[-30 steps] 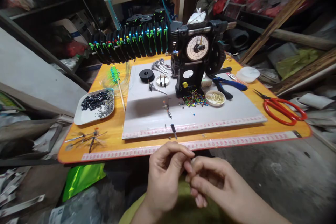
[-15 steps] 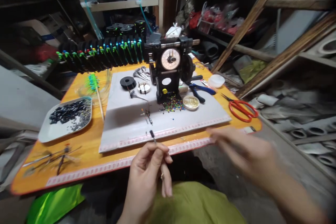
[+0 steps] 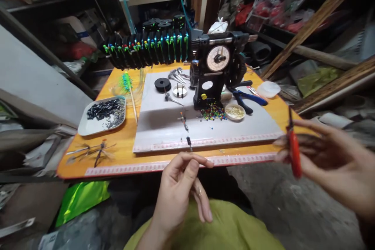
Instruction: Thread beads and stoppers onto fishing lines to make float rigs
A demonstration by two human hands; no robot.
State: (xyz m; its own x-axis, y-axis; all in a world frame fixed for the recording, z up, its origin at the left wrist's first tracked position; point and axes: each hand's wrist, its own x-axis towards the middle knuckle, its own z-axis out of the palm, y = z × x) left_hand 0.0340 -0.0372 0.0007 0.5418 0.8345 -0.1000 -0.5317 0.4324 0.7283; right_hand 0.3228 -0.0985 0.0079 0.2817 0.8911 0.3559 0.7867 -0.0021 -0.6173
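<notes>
My left hand (image 3: 183,189) is closed in a pinch over the table's near edge. From its fingertips rises a thin stem or line with a small black cylinder (image 3: 189,141) at its upper end; the rest is hidden in the fingers. At the right, my right hand (image 3: 322,156) grips a pair of red-handled scissors (image 3: 295,154), dark blades pointing up, clear of the table. Beyond the left hand, small metal and orange-tipped pieces (image 3: 184,121) lie on the white board (image 3: 158,133).
A black winding device with a dial (image 3: 218,58) stands on the board, beside loose coloured beads (image 3: 213,112) and a dish of gold bits (image 3: 234,112). Blue-handled pliers (image 3: 252,97) lie at right. A white tray (image 3: 84,127) of black pieces sits at left.
My right hand has picked up the red scissors from the table's right side and lifted them. My left hand keeps its pinch. The view has shifted, so the table appears further right.
</notes>
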